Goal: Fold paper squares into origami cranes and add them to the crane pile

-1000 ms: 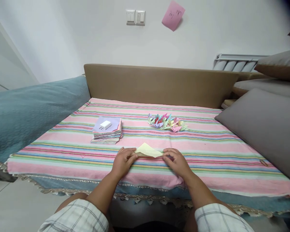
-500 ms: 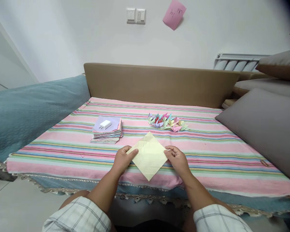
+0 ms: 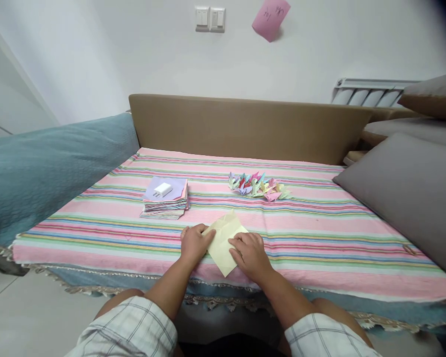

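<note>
While the left hand (image 3: pixel 195 244) clamps its fingers on the left corner of a creased, pale-yellow square paper sheet (image 3: pixel 222 246), presumably steadying it above the pink striped cloth (image 3: pixel 319 233), the right hand's (image 3: pixel 250 252) bent fingers cover its right side; whether they pinch is unclear.

At lower centre, a paper sheet (image 3: pixel 221 248) is over the cloth (image 3: pixel 96 240), the left hand (image 3: pixel 195 244) at its left corner and the right hand (image 3: pixel 250 254) over its right side. On the cloth behind it are a paper stack (image 3: pixel 167 208) at centre left, bearing a plug adapter (image 3: pixel 163 189), and a cluster of paper figures (image 3: pixel 258 188) right of centre; an armrest (image 3: pixel 59 166) bounds the cloth at frame left, a backrest (image 3: pixel 241 129) behind, and a cushion (image 3: pixel 409 193) at frame right. On the wall (image 3: pixel 152 59) at top centre, switches (image 3: pixel 210 20) are mounted left of a paper note (image 3: pixel 271 19), with a radiator (image 3: pixel 375 95) at upper right.
</note>
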Tool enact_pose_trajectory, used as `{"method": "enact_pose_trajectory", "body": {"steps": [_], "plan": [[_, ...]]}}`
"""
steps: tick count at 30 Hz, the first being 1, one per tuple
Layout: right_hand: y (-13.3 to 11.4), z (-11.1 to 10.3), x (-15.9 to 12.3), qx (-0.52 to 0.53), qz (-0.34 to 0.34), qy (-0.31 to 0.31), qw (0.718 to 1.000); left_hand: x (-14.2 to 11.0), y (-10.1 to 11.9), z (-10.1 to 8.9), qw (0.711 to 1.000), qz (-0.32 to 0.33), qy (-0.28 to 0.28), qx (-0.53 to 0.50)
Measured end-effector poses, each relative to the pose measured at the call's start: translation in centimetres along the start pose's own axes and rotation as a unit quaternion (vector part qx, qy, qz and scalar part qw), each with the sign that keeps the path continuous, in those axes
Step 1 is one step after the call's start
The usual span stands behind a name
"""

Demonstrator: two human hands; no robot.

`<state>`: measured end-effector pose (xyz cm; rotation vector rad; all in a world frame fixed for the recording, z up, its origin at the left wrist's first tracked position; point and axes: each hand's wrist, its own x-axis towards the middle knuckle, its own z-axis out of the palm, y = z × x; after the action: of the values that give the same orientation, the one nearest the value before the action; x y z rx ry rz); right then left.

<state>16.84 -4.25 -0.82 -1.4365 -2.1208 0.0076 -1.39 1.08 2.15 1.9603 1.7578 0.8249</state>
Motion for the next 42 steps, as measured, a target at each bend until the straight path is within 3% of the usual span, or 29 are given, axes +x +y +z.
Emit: {"method": "enact_pose_trajectory", "body": {"steps": [9, 19, 29, 42], "plan": [[0.0, 0.3, 0.2, -0.035, 0.023, 0.01, 0.999, 0.3, -0.6, 0.4, 0.997, -0.025, 0.018, -0.073], [-0.2, 0.9, 0.8, -0.066, 0.036, 0.013, 0.997, 0.4, 0.2, 0.4, 0.997, -0.053, 0.024, -0.05], [-0.1, 1.0, 0.8, -0.059, 0.034, -0.003, 0.998, 0.0, -0.2, -0.1, 0.997, 0.03, -0.069, 0.004], [0.6, 1.5, 1.0, -0.032, 0.037, 0.004, 0.999, -1.7, -0.1, 0.6, 0.993, 0.093, -0.076, 0.023]]}}
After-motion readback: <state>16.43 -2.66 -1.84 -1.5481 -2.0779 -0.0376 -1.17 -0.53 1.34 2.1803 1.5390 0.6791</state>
